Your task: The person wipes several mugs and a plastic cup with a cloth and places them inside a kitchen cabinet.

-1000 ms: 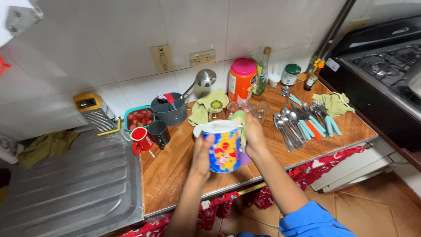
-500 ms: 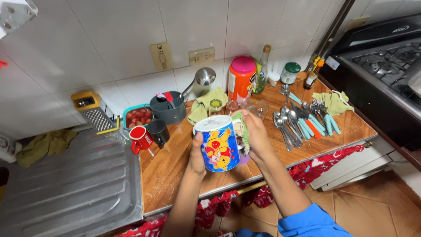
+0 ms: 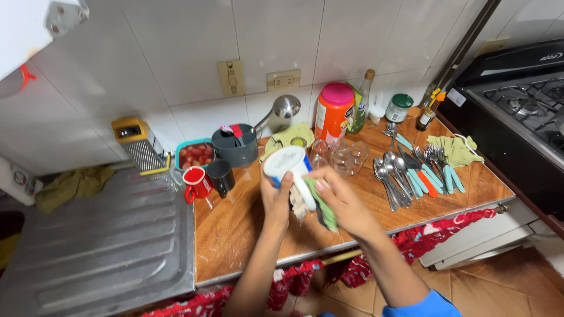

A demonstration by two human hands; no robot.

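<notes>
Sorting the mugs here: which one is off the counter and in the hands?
The white-rimmed blue mug, gripped by the left hand while the right hand presses a green cloth to it. The red mug and black mug stand on the counter.

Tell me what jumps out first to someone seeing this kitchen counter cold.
At the centre, the left hand grips a white-rimmed mug above the wooden counter while the right hand presses a green cloth to it. Right of them lies a row of spoons and teal-handled cutlery; behind stands an orange canister with a pink lid.
</notes>
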